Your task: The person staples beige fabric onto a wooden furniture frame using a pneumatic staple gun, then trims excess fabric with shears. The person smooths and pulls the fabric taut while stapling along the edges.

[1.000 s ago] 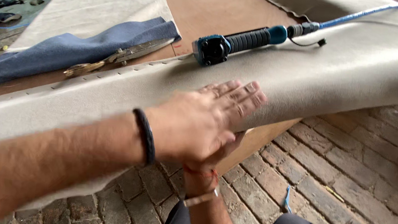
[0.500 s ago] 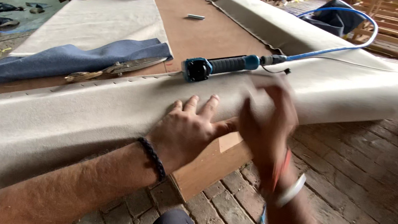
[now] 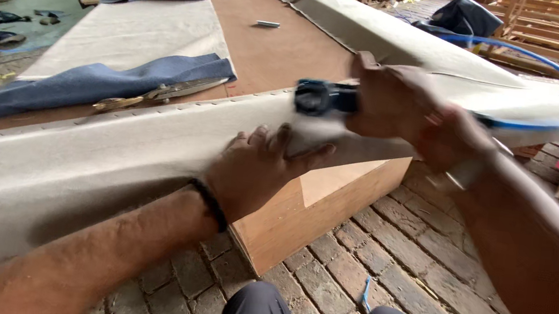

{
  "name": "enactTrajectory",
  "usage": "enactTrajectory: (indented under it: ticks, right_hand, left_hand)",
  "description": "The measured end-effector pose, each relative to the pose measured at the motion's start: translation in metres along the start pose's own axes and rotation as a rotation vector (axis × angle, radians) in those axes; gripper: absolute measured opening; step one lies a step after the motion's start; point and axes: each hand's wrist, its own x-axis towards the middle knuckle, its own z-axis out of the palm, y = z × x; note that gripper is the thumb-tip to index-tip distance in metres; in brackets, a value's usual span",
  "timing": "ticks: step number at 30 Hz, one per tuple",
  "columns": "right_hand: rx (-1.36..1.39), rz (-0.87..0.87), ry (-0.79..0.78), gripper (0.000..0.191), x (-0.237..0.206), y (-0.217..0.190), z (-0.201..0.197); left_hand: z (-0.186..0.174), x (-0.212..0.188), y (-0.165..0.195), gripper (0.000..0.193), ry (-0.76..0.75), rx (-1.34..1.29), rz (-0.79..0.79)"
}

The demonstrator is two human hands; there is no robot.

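My left hand point(image 3: 257, 168) lies flat on beige fabric point(image 3: 102, 156), which is stretched over the side of a large wooden frame point(image 3: 320, 204); a black band sits on that wrist. My right hand point(image 3: 399, 104) is wrapped around a blue-and-black pneumatic staple gun point(image 3: 319, 98) and holds it just above my left fingers. The gun's head points left and is blurred. A blue air hose point(image 3: 539, 65) runs from it to the right. A bracelet shows at my right wrist.
A dark blue cloth strip point(image 3: 82, 87) and a pair of scissors point(image 3: 159, 92) lie on the frame's brown board point(image 3: 271, 49). A small metal piece point(image 3: 267, 24) rests farther back. Wooden slat frames point(image 3: 558, 28) stand at the right, over a brick floor point(image 3: 350, 272).
My right hand has come up from under the frame, reached across and taken hold of the staple gun that lay on the fabric. My left hand has stayed pressed on the cloth.
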Motion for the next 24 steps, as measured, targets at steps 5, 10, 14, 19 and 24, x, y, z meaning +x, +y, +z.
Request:
enactTrajectory:
  ticks: [5,10,14,19,24]
  right_hand:
    - [-0.051,0.101,0.667,0.067,-0.13,0.047,0.039]
    - [1.51,0.386,0.972,0.047,-0.192,-0.016,0.192]
    - [2.54,0.24,0.679,0.031,-0.151,-0.107,0.291]
    - [2.935,-0.158,0.586,0.061,-0.086,-0.182,0.3]
    - [2.991,-0.249,0.626,0.052,-0.064,-0.201,0.285]
  left_hand:
    - [0.008,0.005,0.003,0.079,0.117,-0.02,0.0]
    - [0.025,0.007,0.006,0.09,0.115,0.017,-0.018]
    - [0.037,0.004,0.003,0.089,0.158,0.031,0.0]
    - [0.041,0.001,0.001,0.087,0.248,0.013,-0.005]
    - [0.04,-0.002,0.003,0.085,0.242,0.147,-0.022]
